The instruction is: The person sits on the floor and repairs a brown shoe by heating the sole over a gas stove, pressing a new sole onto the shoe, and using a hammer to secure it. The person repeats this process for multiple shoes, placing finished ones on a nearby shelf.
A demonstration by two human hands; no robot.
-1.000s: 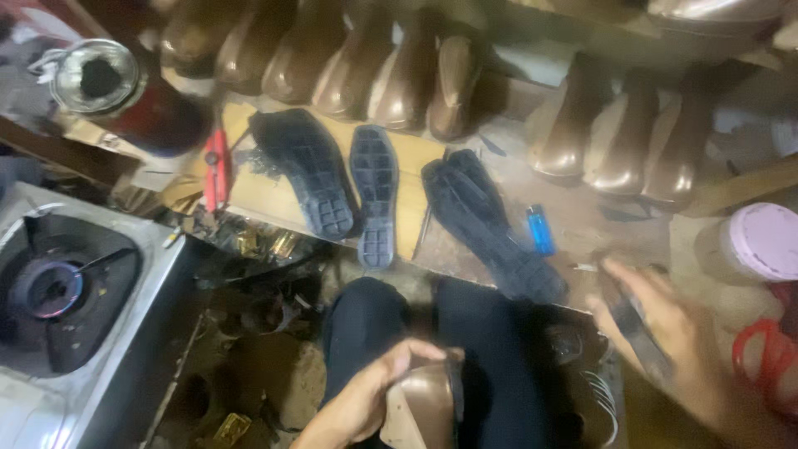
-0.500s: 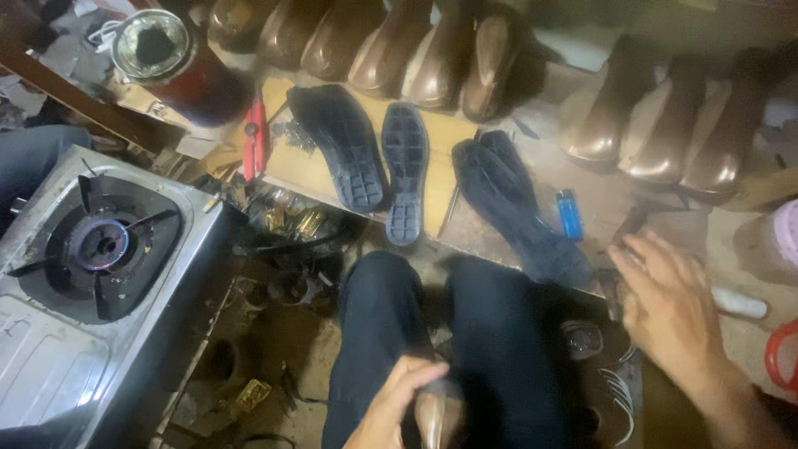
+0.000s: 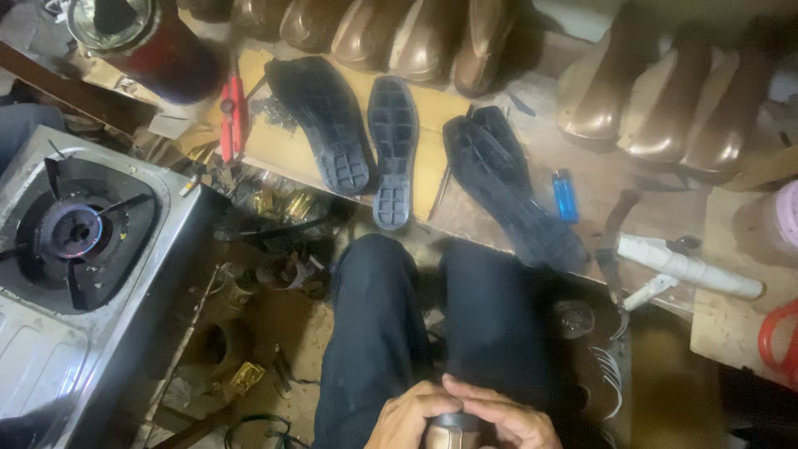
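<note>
Two hands: I see both at the bottom edge, meeting over my lap on one small object.
Left hand (image 3: 409, 420): fingers curled and pressed around the left side of the brown shoe piece (image 3: 449, 426).
Right hand (image 3: 509, 418): fingers laid across the top of the same piece, pressed close together; thumb hidden.
Shoe piece: only a rounded brown-grey end shows between the hands, low over the dark trousers (image 3: 378, 333); I cannot tell more of its shape.
Black soles: three lie tread-up on the yellowish board (image 3: 428, 158) ahead of my knees, a wide one (image 3: 322, 120), a narrow one (image 3: 392, 150), and a third (image 3: 507, 187) slanting off the board's right edge, well apart from the hands.
Containers: a round tin (image 3: 112, 21) at top left, open, with a dark inside whose contents I cannot make out; a pale pink-lidded tub (image 3: 773, 224) at the right edge, closed.
Shoe lasts (image 3: 416, 33): a row of glossy brown ones stands along the top, behind the soles.
Gas burner (image 3: 75, 233): sits to my left in a steel top.
Small things: a blue lighter (image 3: 564, 194) right of the third sole, a red-handled tool (image 3: 231, 116) left of the board, a white-wrapped handle (image 3: 690, 266) near the right.
</note>
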